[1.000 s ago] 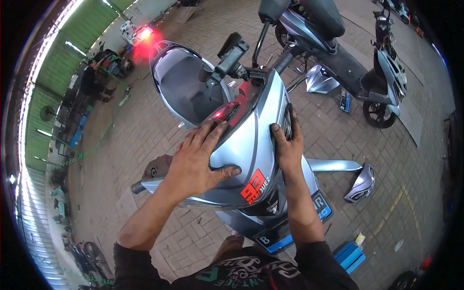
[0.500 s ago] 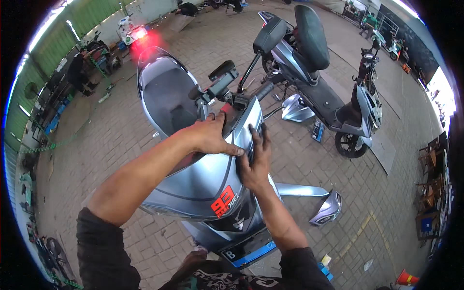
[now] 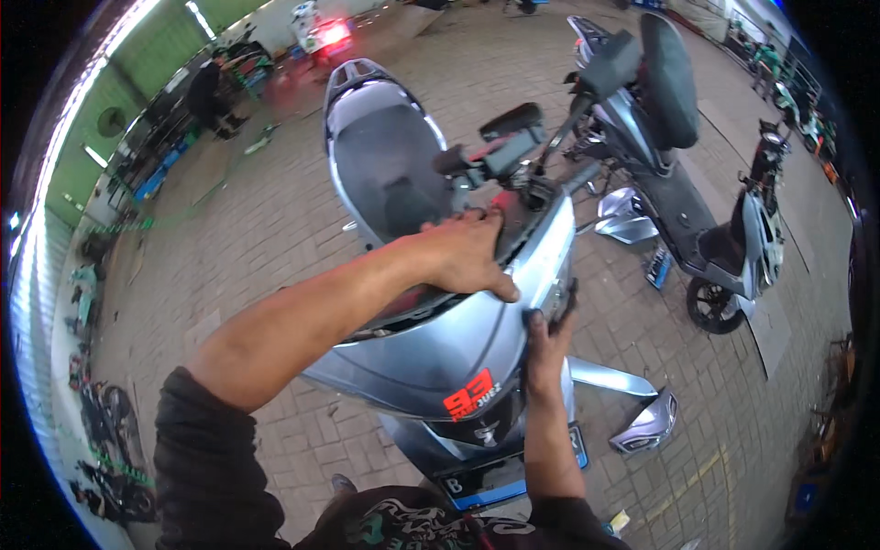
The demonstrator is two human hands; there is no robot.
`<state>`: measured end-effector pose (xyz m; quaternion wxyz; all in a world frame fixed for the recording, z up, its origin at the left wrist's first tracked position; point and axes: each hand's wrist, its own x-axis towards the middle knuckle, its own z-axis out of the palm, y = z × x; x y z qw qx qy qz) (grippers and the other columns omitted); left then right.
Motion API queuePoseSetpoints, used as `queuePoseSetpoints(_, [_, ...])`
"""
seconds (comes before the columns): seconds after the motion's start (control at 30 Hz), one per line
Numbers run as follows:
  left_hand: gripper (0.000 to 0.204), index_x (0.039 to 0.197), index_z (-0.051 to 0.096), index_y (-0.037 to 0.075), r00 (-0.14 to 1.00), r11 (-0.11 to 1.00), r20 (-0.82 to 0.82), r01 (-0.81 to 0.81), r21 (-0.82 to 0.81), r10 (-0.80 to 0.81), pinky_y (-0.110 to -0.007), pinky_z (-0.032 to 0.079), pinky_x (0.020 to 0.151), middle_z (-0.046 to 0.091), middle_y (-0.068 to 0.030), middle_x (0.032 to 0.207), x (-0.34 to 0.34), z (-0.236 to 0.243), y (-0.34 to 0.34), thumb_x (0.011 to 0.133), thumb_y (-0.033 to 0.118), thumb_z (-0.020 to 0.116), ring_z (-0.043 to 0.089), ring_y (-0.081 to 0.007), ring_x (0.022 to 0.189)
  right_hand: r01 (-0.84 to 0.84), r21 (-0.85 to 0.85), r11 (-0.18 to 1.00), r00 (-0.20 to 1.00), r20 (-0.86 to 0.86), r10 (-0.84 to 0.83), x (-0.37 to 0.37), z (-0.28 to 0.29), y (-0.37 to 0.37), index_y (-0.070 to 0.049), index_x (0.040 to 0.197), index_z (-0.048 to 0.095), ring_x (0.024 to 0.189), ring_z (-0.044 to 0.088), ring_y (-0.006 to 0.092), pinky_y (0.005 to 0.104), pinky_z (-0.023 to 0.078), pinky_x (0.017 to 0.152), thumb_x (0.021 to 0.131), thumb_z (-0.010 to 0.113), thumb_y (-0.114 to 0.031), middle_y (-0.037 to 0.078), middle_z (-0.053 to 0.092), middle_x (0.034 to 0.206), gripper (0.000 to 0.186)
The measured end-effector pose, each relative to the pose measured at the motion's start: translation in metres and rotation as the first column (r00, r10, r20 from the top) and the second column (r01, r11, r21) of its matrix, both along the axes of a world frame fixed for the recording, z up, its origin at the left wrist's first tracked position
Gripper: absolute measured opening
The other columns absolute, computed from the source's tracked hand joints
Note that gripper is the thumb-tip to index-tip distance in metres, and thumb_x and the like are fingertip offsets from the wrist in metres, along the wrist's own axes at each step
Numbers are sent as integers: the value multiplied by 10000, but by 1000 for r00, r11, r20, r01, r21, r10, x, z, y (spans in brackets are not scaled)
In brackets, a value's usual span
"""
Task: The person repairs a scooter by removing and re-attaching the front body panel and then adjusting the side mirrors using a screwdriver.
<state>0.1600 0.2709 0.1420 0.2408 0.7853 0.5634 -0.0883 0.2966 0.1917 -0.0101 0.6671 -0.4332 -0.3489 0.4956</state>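
Note:
A silver-blue scooter front panel (image 3: 403, 344) with a red number sticker is right before me. My left hand (image 3: 467, 257) lies across its upper edge below the handlebar, thumb on the outer face and fingers over the inner side. My right hand (image 3: 550, 344) is against the panel's right side, fingers stretched upward and thumb apart. A dark gap shows along the panel's upper edge, under my left forearm. Behind it stand the scooter's handlebar (image 3: 513, 160) and the dark seat (image 3: 385, 156).
A second scooter (image 3: 678, 202) stands at the right. Loose silver body parts lie on the paving, one curved piece (image 3: 646, 422) near my right forearm and another (image 3: 626, 217) beside the second scooter. A person (image 3: 209, 96) bends at the far left, near a scooter with a lit red light (image 3: 332, 35).
The view has turned, so the scooter sits farther right. My right hand has slid lower down the panel's side, away from my left hand, which keeps its place on the upper edge.

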Motion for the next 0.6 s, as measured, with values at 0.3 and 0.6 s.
queuePoseSetpoints(0.3, [464,1136,442,-42,616,624,781,-651,432,102,-345,413,857,534,-163,1027,-128,-11,-133,834,276,592,509,-241,966,84,34,996,995,57,-86,13,-24,9,-51,1382,268,1204,377,268,369,296,1006,739,653,-330,132,343,1360,800])
queuePoseSetpoints(0.6, [714,1348,208,160,-660,528,633,-396,-751,404,-386,459,848,412,-131,1222,-129,-181,-242,811,290,661,459,-209,1096,-110,-117,987,991,64,118,33,-6,0,-63,1345,323,1196,404,253,383,342,987,837,494,-519,125,393,1326,704])
